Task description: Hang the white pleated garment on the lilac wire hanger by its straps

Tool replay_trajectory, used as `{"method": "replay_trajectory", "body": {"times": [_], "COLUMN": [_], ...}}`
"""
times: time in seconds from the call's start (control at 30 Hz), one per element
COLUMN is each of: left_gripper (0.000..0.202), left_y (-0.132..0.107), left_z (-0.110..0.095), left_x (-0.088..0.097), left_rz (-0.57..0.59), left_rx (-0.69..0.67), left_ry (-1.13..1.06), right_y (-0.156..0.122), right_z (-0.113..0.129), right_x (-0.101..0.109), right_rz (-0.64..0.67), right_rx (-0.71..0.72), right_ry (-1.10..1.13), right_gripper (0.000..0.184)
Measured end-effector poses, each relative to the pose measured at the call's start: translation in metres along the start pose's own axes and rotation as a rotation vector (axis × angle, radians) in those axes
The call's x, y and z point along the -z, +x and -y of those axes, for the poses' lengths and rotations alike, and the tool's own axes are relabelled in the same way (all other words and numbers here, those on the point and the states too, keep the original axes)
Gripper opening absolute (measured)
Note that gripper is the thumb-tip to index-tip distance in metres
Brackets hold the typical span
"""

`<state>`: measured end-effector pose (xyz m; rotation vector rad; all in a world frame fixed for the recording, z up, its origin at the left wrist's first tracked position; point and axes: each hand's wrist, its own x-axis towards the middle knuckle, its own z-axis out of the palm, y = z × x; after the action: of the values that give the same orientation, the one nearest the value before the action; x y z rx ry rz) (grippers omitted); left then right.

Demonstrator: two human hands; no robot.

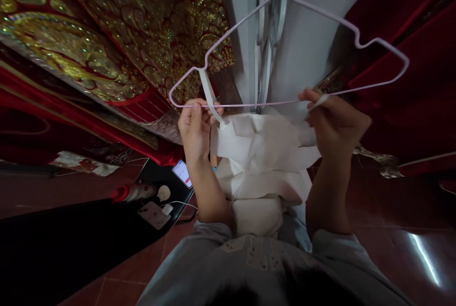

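A thin pale wire hanger (285, 104) hangs in front of me from something at the top of the frame. A white garment (263, 154) droops from it between my arms. My left hand (195, 128) is closed, pinching the garment's white strap (210, 92), which loops over the hanger's left shoulder. My right hand (335, 123) is closed on the other strap and the garment's upper right edge, just below the hanger's bottom bar.
Red and gold embroidered fabric (117, 35) hangs at the left, dark red cloth (409, 35) at the right, a grey pillar (306, 35) behind the hanger. On the tiled floor lie a black mat (71, 244), two phones (182, 173) and a charger (166, 209).
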<state>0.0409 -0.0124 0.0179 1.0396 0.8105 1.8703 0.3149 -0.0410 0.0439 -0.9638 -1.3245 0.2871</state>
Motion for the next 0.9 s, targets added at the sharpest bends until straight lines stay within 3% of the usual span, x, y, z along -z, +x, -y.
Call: {"method": "replay_trajectory", "body": {"times": [0.13,0.2,0.3,0.43,0.53,0.6,0.73,0.8,0.83,0.9], "left_gripper": [0.037,0.039,0.044,0.047,0.044,0.045,0.047,0.046,0.044,0.042], "left_y": [0.004,0.006,0.008,0.007,0.007,0.006,0.002,0.0,0.0,-0.001], "left_z": [-0.006,-0.007,-0.007,-0.006,-0.005,-0.004,-0.002,0.0,0.0,0.001], "left_x": [0.001,0.002,0.002,-0.003,-0.006,-0.007,-0.005,-0.005,-0.006,-0.006], "left_rz": [-0.063,-0.061,-0.037,-0.048,-0.076,-0.06,0.0,0.02,0.03,0.044], "left_rx": [-0.052,-0.071,-0.07,-0.027,-0.03,-0.041,-0.088,-0.112,-0.12,-0.128], "left_ry": [0.059,0.062,0.056,0.074,0.086,0.1,0.136,0.148,0.153,0.165], "right_y": [0.017,0.032,0.055,0.08,0.089,0.09,0.073,0.055,0.043,0.018], "right_z": [-0.029,-0.04,-0.042,-0.02,-0.006,-0.003,0.002,0.007,0.009,0.009], "right_x": [0.029,0.046,0.057,0.047,0.04,0.038,0.031,0.02,0.014,-0.001], "right_rz": [-0.472,-0.538,-0.334,-0.016,0.09,0.085,-0.112,-0.163,-0.113,0.151], "right_rx": [-0.052,-0.057,-0.063,-0.029,0.041,0.13,0.453,0.522,0.492,0.331], "right_ry": [-0.026,-0.048,-0.018,-0.125,-0.26,-0.301,-0.245,-0.218,-0.223,-0.248], "right_gripper": [0.027,0.031,0.038,0.035,0.032,0.028,0.029,0.029,0.026,0.023]}}
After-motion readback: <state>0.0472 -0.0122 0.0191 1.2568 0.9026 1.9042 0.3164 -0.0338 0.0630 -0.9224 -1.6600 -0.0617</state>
